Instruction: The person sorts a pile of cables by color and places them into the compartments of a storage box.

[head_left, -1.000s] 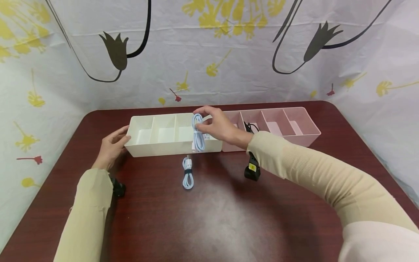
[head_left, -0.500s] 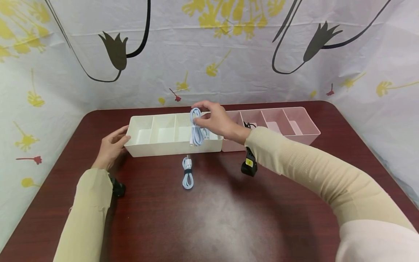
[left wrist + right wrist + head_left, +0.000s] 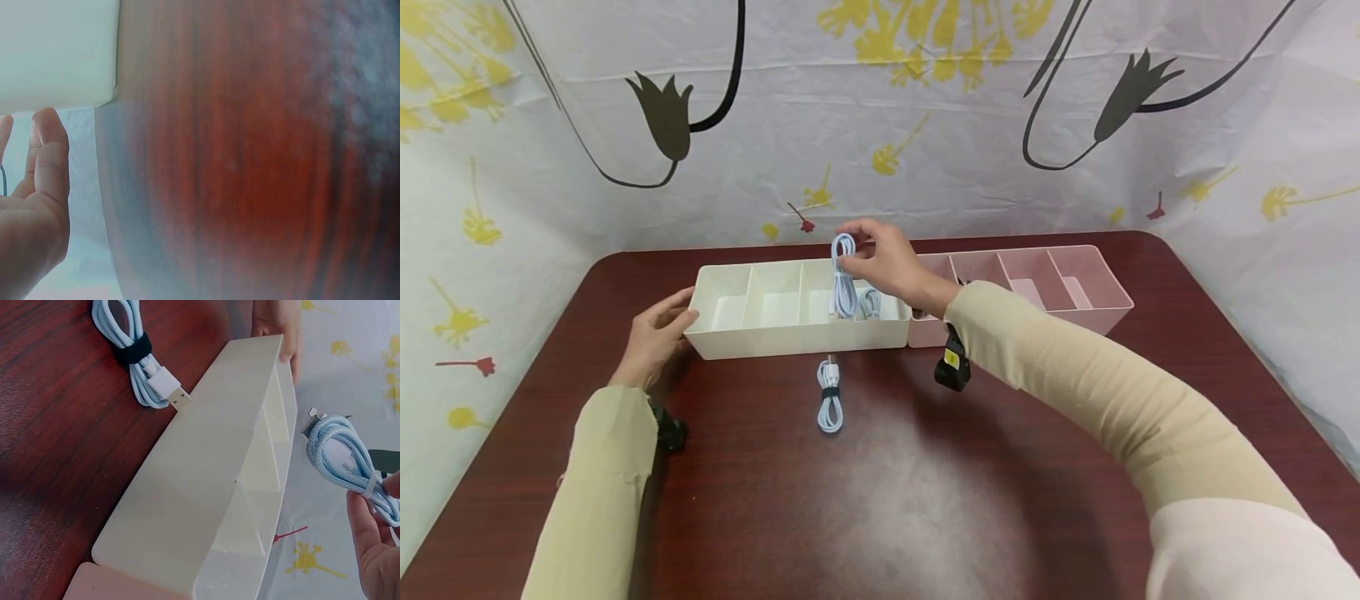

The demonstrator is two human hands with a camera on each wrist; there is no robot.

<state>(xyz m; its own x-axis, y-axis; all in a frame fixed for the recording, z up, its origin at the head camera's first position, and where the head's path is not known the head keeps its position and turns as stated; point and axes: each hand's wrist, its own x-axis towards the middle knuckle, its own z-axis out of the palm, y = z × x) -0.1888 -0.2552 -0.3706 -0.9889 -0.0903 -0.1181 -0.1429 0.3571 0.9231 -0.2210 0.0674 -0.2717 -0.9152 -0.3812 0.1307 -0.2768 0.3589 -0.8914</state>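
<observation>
- I saw the right hand [image 3: 887, 262] clamp a coiled blue cable [image 3: 844, 293] between thumb and fingers, above the right half of the white box [image 3: 797, 340].
- The left hand [image 3: 655, 337] rested its extended fingers against that box's left end.
- Another cable [image 3: 870, 304] lay in its rightmost compartment.
- A strapped cable [image 3: 831, 410] lay nearer, on the table [image 3: 737, 508].
- The pink box [image 3: 1086, 321] stood right.
</observation>
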